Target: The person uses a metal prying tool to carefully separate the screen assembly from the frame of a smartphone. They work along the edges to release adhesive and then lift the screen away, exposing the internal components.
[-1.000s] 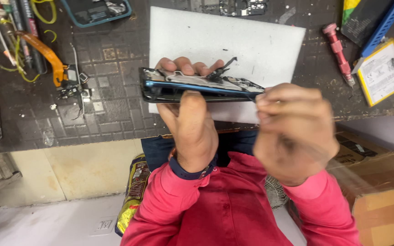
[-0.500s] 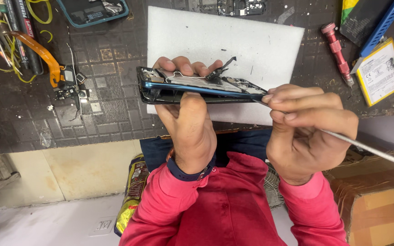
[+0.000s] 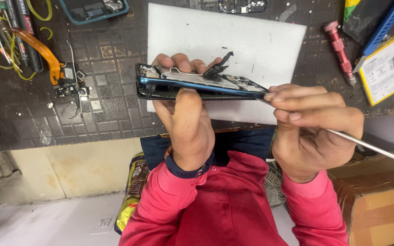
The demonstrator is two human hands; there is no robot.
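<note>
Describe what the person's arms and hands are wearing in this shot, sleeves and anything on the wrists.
Both arms are covered by long bright pink-red sleeves that end at the wrists. The left hand is bare, with a dark navy band around its wrist, just above the cuff. The right hand is bare too, with no band, ring or glove visible. The sleeves belong to a buttoned shirt of the same colour.

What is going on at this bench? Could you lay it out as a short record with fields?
Left hand: grips an opened phone edge-up above a white foam pad
Right hand: pinches a thin metal tool, tip at the phone's end
Bench: dark mat
Nearby: red screwdriver, yellow-edged battery, orange flex cable
</note>
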